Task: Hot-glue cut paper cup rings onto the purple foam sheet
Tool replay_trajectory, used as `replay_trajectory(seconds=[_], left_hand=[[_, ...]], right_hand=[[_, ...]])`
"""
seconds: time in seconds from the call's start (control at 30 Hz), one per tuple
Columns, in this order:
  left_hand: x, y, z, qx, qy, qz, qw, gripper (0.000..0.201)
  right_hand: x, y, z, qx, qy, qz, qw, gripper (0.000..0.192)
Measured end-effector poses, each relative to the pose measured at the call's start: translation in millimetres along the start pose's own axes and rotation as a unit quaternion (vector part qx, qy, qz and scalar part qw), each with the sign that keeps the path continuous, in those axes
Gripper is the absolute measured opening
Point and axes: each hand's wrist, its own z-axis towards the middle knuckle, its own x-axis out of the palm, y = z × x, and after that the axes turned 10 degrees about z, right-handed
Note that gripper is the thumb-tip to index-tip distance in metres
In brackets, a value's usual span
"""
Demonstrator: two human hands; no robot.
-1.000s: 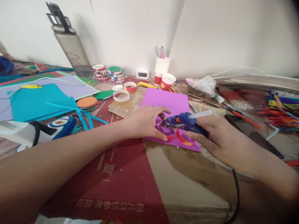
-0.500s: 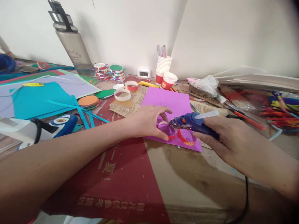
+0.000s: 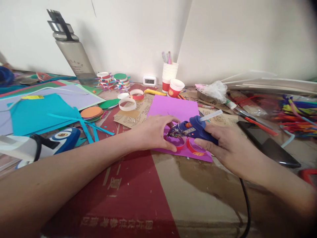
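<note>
- Right hand (image 3: 223,145) gripped round blue glue gun (image 3: 192,129); nozzle down at a red paper ring (image 3: 176,141) on the purple sheet (image 3: 173,109), near the sheet's front edge.
- Left hand (image 3: 155,131) pinches that ring, thumb and fingers narrow; second red ring (image 3: 196,148) just beside, half hidden under the gun.
- Bare cardboard (image 3: 198,191) in front of the sheet.
- Stacked paper cups (image 3: 169,74) by the wall hold pens; red cup (image 3: 175,88) beside, contents unseen.
- Gun's cord (image 3: 245,208) cut off at the bottom edge.

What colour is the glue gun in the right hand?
Blue, seen in the head view: glue gun, right hand.

L hand (image 3: 155,132) fingers curled, palm down, R hand (image 3: 229,147) closed in grip
</note>
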Motion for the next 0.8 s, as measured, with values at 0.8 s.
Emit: replay_trajectory(seconds=[0.8], left_hand=[[0.2,1.1,-0.5,-0.009,0.009,-0.005,1.000,0.085]], right_hand=[[-3.0,-5.5,0.9,0.007,0.003,0.020,1.000,0.024]])
